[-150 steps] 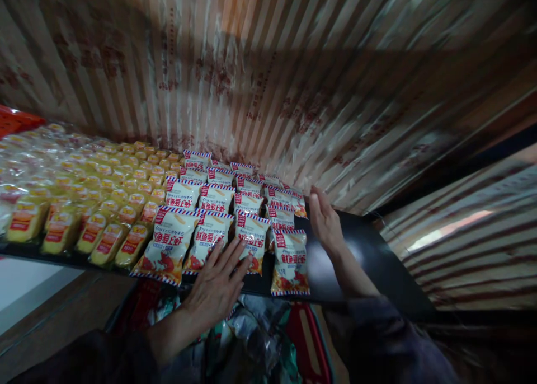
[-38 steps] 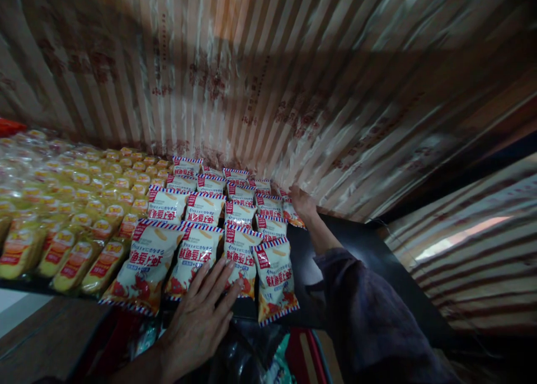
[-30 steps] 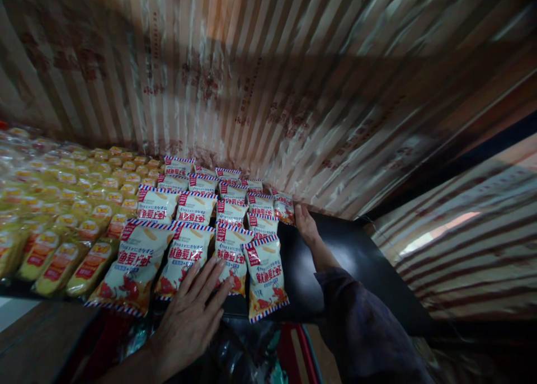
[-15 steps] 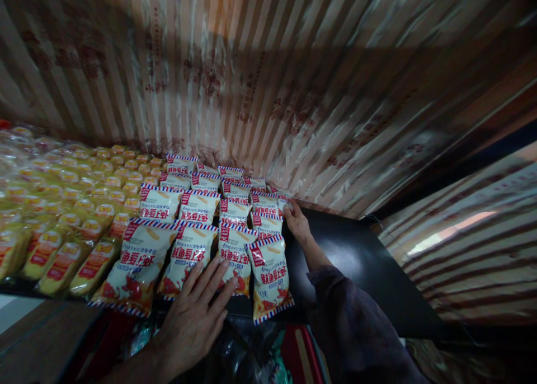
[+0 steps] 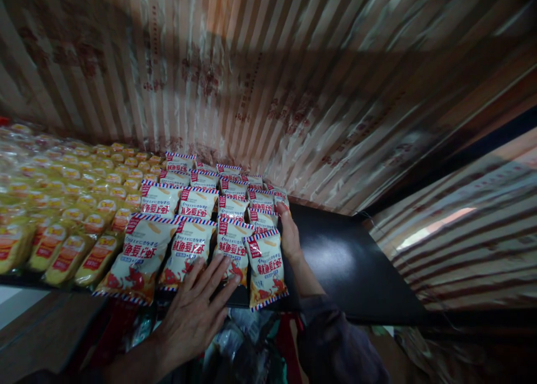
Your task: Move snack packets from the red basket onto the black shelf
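Observation:
Rows of white snack bags with red lettering and striped ends lie overlapping on a black shelf. My left hand rests on the lower ends of two front bags, its fingers spread. At the right side of the rows is my right hand, with fingers stretched along the edges of the bags. It touches the outer side near the front right bag. Neither hand is wrapped around a bag.
Yellow packaged cakes fill the shelf's left part in tight rows. Behind rises a wall covered in striped plastic sheeting, with more at the right. Below the front edge, dark plastic packages sit beside red material.
My right hand has come forward along the right edge of the rows, from the back bag toward the front. The left hand stays on the front bags. The view has shifted slightly.

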`<action>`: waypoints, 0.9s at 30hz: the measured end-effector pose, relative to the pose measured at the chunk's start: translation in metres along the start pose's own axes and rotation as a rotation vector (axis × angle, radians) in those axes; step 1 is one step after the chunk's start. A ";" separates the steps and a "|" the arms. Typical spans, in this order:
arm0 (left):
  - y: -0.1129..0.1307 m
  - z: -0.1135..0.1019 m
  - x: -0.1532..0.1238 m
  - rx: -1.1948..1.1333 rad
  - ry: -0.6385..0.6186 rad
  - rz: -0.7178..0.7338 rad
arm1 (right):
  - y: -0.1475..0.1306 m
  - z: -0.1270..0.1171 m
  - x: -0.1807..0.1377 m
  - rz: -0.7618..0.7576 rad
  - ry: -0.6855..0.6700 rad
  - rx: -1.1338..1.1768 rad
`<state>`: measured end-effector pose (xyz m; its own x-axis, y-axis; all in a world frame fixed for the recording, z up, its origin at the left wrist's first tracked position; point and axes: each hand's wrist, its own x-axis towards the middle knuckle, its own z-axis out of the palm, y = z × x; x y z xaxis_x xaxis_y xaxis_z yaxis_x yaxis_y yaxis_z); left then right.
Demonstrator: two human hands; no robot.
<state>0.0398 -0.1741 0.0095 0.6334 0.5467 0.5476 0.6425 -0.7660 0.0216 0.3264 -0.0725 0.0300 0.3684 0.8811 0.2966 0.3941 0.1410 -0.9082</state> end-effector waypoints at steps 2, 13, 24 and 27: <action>0.000 0.001 0.000 0.012 0.002 0.018 | -0.002 0.005 0.001 0.022 -0.013 -0.018; 0.001 0.000 0.001 0.005 -0.004 0.017 | -0.002 0.005 -0.005 0.061 0.098 0.075; 0.007 0.000 -0.005 -0.018 -0.017 0.027 | -0.015 -0.029 -0.114 -0.061 -0.099 -0.093; 0.012 0.000 -0.008 -0.020 -0.025 0.045 | -0.018 -0.029 -0.127 -0.004 -0.106 -0.120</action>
<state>0.0419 -0.1877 0.0055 0.6723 0.5195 0.5274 0.6045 -0.7965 0.0139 0.2969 -0.1995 0.0169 0.2780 0.9243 0.2615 0.4958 0.0951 -0.8632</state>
